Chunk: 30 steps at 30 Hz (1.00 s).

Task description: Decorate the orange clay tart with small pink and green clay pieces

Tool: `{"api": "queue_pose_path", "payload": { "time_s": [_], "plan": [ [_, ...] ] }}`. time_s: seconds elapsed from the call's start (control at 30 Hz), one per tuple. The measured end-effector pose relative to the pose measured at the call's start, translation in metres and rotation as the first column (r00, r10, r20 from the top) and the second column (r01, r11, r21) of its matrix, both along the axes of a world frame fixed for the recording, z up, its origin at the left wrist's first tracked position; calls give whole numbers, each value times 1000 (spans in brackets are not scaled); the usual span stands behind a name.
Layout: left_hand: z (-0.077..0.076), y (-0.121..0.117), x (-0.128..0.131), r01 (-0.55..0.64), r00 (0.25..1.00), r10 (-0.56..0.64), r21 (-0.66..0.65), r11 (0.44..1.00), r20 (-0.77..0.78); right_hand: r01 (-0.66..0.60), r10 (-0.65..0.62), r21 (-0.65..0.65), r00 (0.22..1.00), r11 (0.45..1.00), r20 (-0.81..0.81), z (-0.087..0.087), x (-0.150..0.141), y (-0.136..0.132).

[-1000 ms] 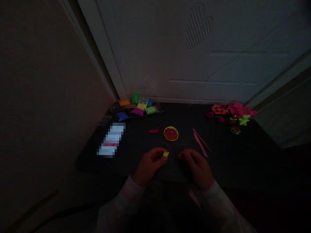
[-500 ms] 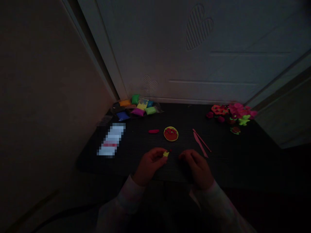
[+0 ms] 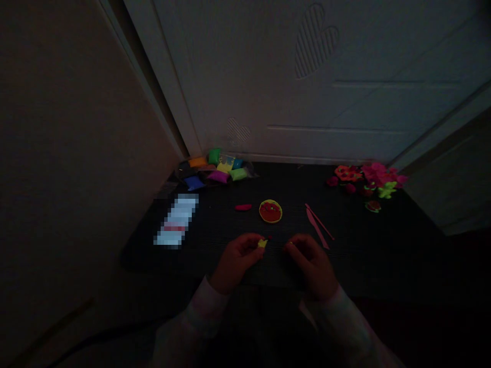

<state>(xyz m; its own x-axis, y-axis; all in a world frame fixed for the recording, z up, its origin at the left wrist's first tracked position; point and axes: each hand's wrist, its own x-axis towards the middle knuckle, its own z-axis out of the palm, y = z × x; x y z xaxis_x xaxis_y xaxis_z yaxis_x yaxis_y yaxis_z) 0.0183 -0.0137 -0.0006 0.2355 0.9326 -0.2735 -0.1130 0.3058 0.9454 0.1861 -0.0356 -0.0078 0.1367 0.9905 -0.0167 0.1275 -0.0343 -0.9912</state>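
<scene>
The scene is very dim. My left hand (image 3: 235, 260) is curled, pinching a small yellow lump of clay (image 3: 262, 244) at its fingertips near the front of a dark table (image 3: 215, 225). My right hand (image 3: 311, 263) is just to the right, fingers pinched together; what it holds is too small and dark to name. A tiny red bit (image 3: 270, 237) lies on the table between the hands. Beyond them sits a round yellow-rimmed red clay disc (image 3: 270, 211), with a short red clay roll (image 3: 243, 207) to its left.
Two pink modelling tools (image 3: 317, 227) lie right of the disc. Several coloured clay packets (image 3: 217, 169) are heaped at the back left, finished pink, red and green clay shapes (image 3: 368, 181) at the back right. A blurred paper (image 3: 176, 220) lies left. A white door (image 3: 307, 76) stands behind.
Almost nothing has moved. My right hand's fingers have shifted slightly while staying pinched; my left hand keeps the yellow lump in the same place.
</scene>
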Motion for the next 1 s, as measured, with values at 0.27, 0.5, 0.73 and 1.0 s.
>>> {"api": "queue_pose_path", "payload": {
  "time_s": [0.27, 0.5, 0.73, 1.0],
  "plan": [
    [-1, 1, -1, 32, 999, -31, 33, 999, -26, -41, 44, -29, 992, 999, 119, 4, 3, 0],
    [5, -2, -2, 150, 987, -142, 105, 983, -78, -127, 135, -51, 974, 991, 181, 6, -3, 0],
    [10, -3, -3, 285, 955, -261, 188, 940, -143, -198, 211, -82, 956, 977, 205, 7, -5, 1],
    [12, -2, -6, 375, 920, -340, 180, 910, -198, -199, 208, -64, 957, 978, 200, 11, -7, 0]
  ]
}}
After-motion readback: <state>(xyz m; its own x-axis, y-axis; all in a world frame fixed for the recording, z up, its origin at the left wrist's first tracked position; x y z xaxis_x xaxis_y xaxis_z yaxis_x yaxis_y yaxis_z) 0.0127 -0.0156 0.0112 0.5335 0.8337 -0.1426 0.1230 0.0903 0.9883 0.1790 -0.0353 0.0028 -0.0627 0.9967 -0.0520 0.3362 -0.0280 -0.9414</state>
